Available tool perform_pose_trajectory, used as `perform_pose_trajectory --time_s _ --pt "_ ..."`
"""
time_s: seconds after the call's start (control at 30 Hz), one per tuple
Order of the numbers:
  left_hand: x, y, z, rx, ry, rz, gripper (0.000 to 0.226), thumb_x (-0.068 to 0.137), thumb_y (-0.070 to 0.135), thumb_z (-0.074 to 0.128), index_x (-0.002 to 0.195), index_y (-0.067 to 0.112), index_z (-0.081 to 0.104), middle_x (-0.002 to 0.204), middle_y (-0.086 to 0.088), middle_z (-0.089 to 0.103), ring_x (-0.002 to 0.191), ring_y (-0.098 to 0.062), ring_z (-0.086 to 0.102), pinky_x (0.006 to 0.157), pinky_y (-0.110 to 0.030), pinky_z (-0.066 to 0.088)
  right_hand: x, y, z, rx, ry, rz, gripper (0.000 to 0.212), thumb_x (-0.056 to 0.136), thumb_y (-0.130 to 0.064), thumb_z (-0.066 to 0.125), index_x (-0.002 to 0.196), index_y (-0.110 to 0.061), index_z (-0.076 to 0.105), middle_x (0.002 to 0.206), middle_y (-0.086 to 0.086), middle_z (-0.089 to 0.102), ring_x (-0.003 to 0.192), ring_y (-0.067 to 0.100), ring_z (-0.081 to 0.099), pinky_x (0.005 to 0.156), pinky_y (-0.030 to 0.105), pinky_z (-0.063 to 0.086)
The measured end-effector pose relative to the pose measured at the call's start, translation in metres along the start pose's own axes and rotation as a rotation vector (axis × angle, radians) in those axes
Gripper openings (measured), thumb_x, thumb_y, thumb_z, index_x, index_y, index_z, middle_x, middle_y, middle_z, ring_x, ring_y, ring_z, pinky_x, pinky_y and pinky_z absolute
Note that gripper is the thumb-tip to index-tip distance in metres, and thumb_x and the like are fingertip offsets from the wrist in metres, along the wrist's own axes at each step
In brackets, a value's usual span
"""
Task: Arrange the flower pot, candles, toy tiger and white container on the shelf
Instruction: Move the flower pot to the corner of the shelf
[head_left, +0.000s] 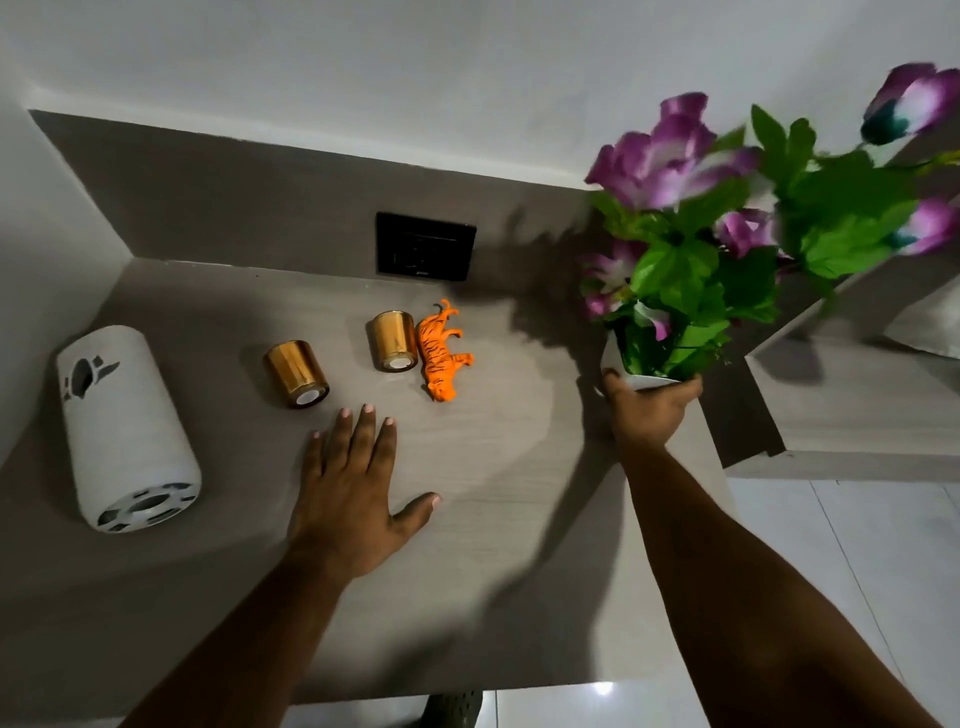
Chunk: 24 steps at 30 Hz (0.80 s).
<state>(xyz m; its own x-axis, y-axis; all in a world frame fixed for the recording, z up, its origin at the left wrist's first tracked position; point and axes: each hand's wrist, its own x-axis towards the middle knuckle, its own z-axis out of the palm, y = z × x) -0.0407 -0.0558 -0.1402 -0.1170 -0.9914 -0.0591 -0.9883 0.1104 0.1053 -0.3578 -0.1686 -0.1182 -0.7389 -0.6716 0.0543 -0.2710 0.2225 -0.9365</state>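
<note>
Right hand (647, 410) is wrapped around the base of the flower pot (631, 371), fingers curled on it, thumb on the near-left side. Pot is tilted away from the person, purple blooms and green leaves fanning up and to the right (flowers are motion-blurred). Can't tell if the pot base is touching the shelf (493, 519) or just off it; it sits at the shelf's right edge.

Left hand (353, 493) is flat and open, fingers spread, palm down on the shelf surface, holding nothing.

Just beyond the left fingertips: two gold candles, both lying on their sides. Nearer candle (297, 373) is ahead and slightly left of the hand; second candle (395, 340) is ahead and to the right. Toy tiger (441, 353) lies on its side, touching or just beside the second candle, between the two hands.

White container (127, 426) lies on its side well to the left of the left hand, cut-out end facing the person.

Black wall plate (426, 247) sits on the back panel, beyond the candles.
</note>
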Motion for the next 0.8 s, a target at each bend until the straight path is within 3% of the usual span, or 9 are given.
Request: perform_pose_trajectory --time_s 0.27,0.4,0.5,0.63,0.73,0.8 --pt "0.001 0.0 0.002 -0.003 0.03 0.002 0.101 0.077 0.084 0.016 0.15 0.014 0.026 0.161 -0.014 0.02 0.149 -0.035 0.014 0.118 -0.057 0.015 0.033 0.001 0.011 0.047 0.013 -0.003 0.097 0.064 -0.012 0.087 0.14 -0.008 0.027 0.131 0.016 0.055 0.116 0.027 0.058 0.1 0.033 0.048" --pt "0.001 0.002 0.001 -0.016 0.029 -0.004 0.1 0.077 0.083 0.02 0.151 0.014 0.026 0.162 -0.014 0.02 0.15 -0.035 0.014 0.118 -0.057 0.014 0.048 0.003 0.018 0.039 -0.014 -0.005 0.101 0.063 -0.015 0.087 0.143 -0.01 0.025 0.132 0.014 0.055 0.116 0.026 0.058 0.095 0.027 0.048" --pt "0.001 0.004 -0.003 -0.015 0.025 -0.009 0.1 0.077 0.081 0.026 0.15 0.014 0.026 0.162 -0.015 0.021 0.149 -0.037 0.016 0.118 -0.058 0.014 0.052 0.002 0.019 0.027 -0.035 0.004 0.107 0.064 -0.02 0.086 0.147 -0.01 0.02 0.136 0.014 0.053 0.122 0.028 0.056 0.1 0.029 0.047" --pt "-0.001 0.003 -0.003 -0.011 0.031 -0.004 0.099 0.077 0.08 0.028 0.149 0.013 0.028 0.161 -0.016 0.023 0.148 -0.038 0.018 0.118 -0.059 0.015 0.027 -0.007 0.014 0.012 -0.061 0.043 0.121 0.066 -0.029 0.089 0.152 -0.006 0.008 0.151 0.015 0.04 0.137 0.025 0.042 0.115 0.032 0.033" --pt "-0.002 0.001 -0.002 0.015 0.016 -0.006 0.1 0.077 0.082 0.023 0.151 0.014 0.025 0.162 -0.015 0.02 0.149 -0.037 0.014 0.118 -0.058 0.014 -0.028 -0.016 0.017 -0.029 -0.009 -0.06 0.093 0.075 -0.026 0.083 0.145 0.006 0.03 0.143 0.023 0.045 0.134 0.032 0.045 0.113 0.024 0.031" --pt "-0.001 0.002 -0.001 0.012 0.015 -0.008 0.101 0.076 0.083 0.023 0.151 0.015 0.024 0.162 -0.015 0.02 0.149 -0.037 0.014 0.118 -0.058 0.014 -0.076 -0.03 0.031 -0.058 -0.117 -0.115 0.073 0.081 -0.026 0.078 0.138 0.004 0.044 0.136 0.022 0.05 0.124 0.033 0.053 0.107 0.017 0.037"
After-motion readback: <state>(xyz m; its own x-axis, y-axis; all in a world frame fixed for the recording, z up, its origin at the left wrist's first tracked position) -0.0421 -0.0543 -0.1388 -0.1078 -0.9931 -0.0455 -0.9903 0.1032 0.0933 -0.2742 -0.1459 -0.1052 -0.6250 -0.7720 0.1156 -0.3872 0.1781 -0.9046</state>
